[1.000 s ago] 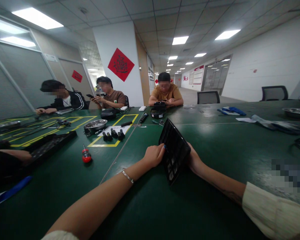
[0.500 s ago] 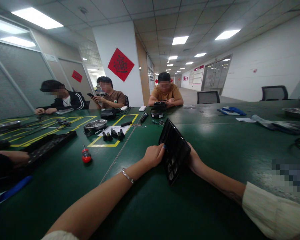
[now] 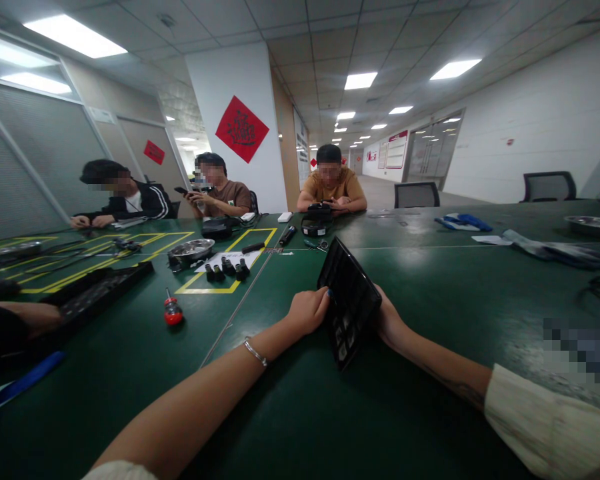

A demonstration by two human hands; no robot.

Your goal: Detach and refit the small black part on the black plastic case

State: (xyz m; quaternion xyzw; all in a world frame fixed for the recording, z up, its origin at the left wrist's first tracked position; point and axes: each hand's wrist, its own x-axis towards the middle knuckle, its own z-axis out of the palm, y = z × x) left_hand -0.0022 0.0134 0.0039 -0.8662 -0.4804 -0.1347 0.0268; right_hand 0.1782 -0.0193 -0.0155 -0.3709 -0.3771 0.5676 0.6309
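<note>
A black compartmented tray is tilted steeply on edge above the green table, its divided face turned to my left. Small pale pieces show in its lower compartments. My left hand is closed at the tray's left edge, with blue at a fingertip against the inner face. Behind the right edge, my right hand grips the tray, its fingers mostly hidden by it. To the left, a red screwdriver stands on the table, beyond reach of either hand's fingers.
Several black cylindrical parts stand on a paper sheet beside a metal bowl. At left, another person's hand is at a long black tray. Gloves lie at right. Several people sit across the green table.
</note>
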